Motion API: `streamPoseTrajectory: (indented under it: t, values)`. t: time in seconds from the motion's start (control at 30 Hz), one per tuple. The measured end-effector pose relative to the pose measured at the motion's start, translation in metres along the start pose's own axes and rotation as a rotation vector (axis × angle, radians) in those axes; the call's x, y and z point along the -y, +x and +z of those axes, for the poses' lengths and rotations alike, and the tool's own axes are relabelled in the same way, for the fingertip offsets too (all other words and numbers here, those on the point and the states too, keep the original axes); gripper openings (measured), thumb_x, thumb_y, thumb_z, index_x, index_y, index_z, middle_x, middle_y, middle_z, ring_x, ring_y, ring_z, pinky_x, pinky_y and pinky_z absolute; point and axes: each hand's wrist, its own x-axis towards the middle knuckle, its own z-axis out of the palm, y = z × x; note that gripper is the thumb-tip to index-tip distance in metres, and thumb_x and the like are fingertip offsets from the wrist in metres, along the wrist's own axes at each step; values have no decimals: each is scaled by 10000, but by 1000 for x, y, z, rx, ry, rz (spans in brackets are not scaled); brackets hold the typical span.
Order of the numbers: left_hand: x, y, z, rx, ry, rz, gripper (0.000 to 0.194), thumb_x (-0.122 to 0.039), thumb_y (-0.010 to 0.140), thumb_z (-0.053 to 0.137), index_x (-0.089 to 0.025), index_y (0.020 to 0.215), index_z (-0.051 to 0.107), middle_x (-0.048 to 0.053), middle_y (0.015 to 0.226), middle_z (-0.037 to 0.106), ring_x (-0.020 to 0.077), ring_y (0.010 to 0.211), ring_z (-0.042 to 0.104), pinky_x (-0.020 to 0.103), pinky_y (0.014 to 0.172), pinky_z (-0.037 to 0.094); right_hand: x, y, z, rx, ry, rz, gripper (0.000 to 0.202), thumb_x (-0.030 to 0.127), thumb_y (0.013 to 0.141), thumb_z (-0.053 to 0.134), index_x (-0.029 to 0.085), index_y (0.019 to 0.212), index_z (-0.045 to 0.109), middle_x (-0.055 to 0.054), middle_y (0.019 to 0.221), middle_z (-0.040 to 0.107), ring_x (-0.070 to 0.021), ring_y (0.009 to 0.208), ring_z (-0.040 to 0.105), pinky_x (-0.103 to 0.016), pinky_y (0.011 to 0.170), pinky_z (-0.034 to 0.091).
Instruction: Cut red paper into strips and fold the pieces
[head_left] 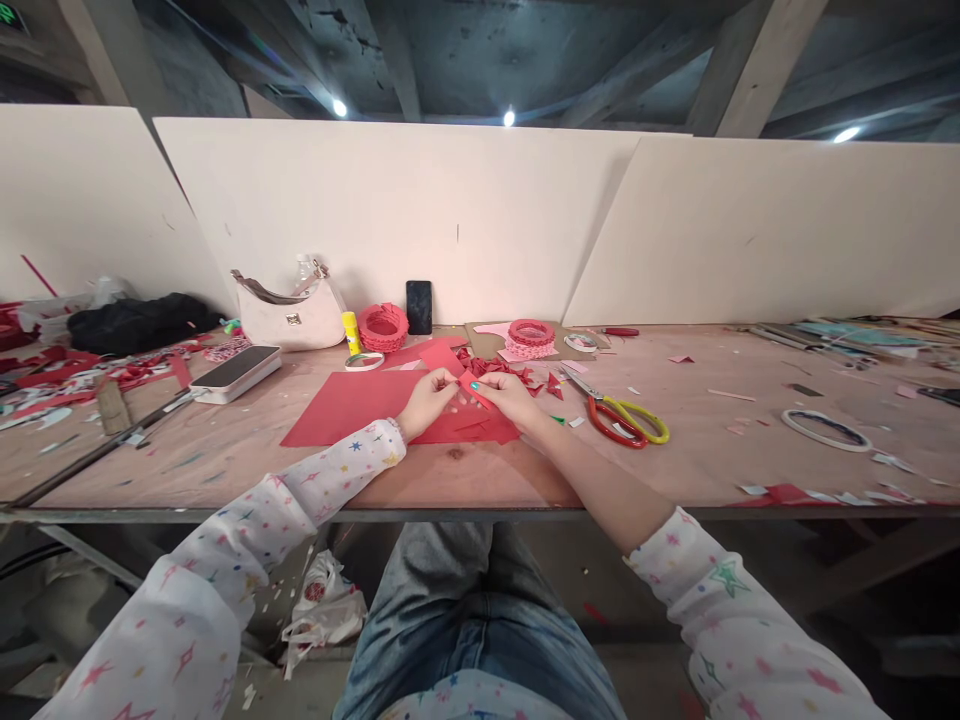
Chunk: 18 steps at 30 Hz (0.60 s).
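Note:
Both hands meet over a large red paper sheet (330, 405) that lies flat on the table. My left hand (429, 402) is closed, its fingertips pinching the left side of a small red paper piece (474, 388). From the right, my right hand (510, 396) grips the same piece between thumb and fingers; a teal nail shows on it. Just behind the hands is a heap of small folded red paper pieces (491, 366). Scissors with red and yellow handles (626, 418) lie to the right of my right hand, their blades pointing back and left.
Behind the sheet stand a yellow glue stick (351, 333), a red woven ring stack (383, 328), a black phone (419, 307) and a red and pink ring stack (531, 338). A handbag (289, 318) and power bank (236, 375) are left; a white oval ring (826, 430) lies right.

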Motion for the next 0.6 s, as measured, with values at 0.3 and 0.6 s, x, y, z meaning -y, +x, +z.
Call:
streamPoseTrajectory:
  t: [0.3, 0.6]
  values:
    - [2, 3, -8, 135, 206, 80, 112, -241, 779, 485, -152, 723, 447, -12, 566, 567, 101, 524, 576, 182, 487, 436, 2, -2, -2, 54, -84, -22, 237, 365, 705, 583, 146, 615, 581, 8, 567, 554, -98, 520, 467, -229, 517, 346]
    - [1, 0, -8, 188, 366, 191, 188, -301, 828, 445, -165, 698, 440, -17, 556, 564, 117, 535, 575, 208, 519, 425, 6, -1, 2, -5, -261, -209, 162, 259, 757, 475, 159, 775, 601, -43, 821, 623, -154, 768, 548, -273, 698, 405]
